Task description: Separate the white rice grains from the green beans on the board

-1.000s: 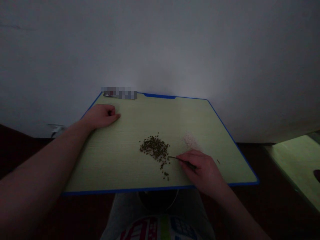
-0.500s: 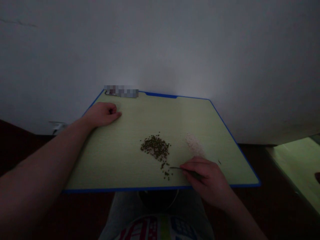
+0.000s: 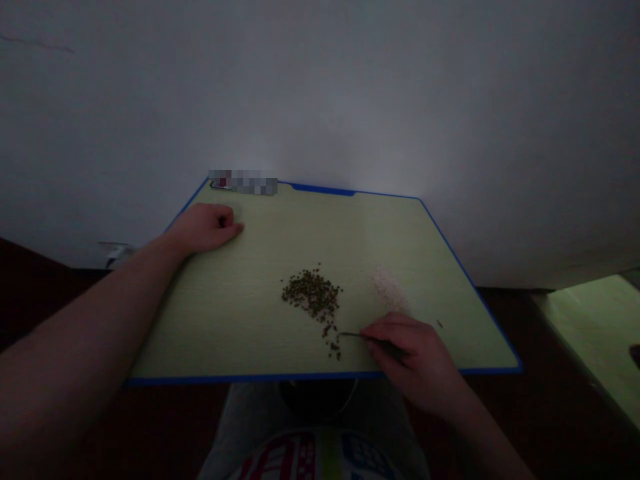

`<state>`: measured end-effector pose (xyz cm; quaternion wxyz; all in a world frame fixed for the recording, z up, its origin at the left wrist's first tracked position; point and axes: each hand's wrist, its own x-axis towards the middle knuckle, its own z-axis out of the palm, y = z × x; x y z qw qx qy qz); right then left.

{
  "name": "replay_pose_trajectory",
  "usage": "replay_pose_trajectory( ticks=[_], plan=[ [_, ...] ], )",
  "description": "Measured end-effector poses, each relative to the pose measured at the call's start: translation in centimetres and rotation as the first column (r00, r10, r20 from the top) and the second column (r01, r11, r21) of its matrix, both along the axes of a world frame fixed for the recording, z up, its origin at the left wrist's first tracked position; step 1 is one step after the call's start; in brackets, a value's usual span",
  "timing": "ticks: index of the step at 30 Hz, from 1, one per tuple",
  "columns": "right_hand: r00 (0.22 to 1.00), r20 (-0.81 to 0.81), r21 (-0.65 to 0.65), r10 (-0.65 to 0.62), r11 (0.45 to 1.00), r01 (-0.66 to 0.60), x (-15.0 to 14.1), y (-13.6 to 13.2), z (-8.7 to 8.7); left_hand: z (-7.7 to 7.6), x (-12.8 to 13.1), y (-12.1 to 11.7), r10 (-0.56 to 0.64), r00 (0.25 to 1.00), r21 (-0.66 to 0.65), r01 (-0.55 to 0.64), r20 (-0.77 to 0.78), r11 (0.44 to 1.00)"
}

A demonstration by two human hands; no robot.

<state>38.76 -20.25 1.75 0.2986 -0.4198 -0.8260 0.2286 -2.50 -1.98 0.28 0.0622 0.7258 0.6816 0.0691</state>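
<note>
A scattered pile of small dark green beans [image 3: 311, 292] lies on the pale tabletop [image 3: 300, 227], with a thin trail of them running toward the near edge. My right hand [image 3: 417, 357] pinches slim metal tweezers [image 3: 354, 334], whose tip points left beside that trail. Whether a bean sits between the tips is too small to tell. Just beyond this hand spreads a patch of small whitish grains [image 3: 389, 288], partly hidden by my fingers. My left hand [image 3: 207, 227] rests on the table's far left, fingers curled in and thumb forward, with nothing visible in it.
Blue edging [image 3: 320, 378] borders the table. A blurred-out flat item [image 3: 245, 183] lies at the far left corner. A small dark sliver [image 3: 440, 324] is right of my right hand. Below the near edge, a dark round container [image 3: 317, 400] sits between my legs. A wall [image 3: 320, 100] stands behind.
</note>
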Motion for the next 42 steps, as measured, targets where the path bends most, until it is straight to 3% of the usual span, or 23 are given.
replay_pose_trajectory(
  ticks=[6,13,27,34,42],
  plan=[
    [1.0,-0.026,0.038,-0.013,0.999,0.014,-0.6,-0.2,-0.4,0.0,0.0,-0.1,-0.001,1.0,0.004,0.001,0.01,1.0],
    [0.99,-0.012,0.022,-0.139,0.99,0.139,-0.7,0.0,-0.9,0.2,0.3,-0.4,0.007,1.0,0.006,-0.007,0.018,1.0],
    [0.997,-0.036,0.048,-0.063,0.997,0.064,-1.6,0.1,-0.7,0.5,0.5,-0.5,0.002,1.0,-0.007,-0.002,0.013,1.0],
    [0.997,0.054,0.219,-0.06,0.975,0.047,-2.6,-1.0,-1.2,0.5,0.5,-0.5,0.004,1.0,0.011,-0.004,0.031,1.0],
    [0.972,0.09,0.277,-0.219,0.943,0.187,-0.8,-1.0,-1.2,0.4,0.4,-0.4,0.013,0.999,0.004,-0.013,0.038,1.0]
  ],
)
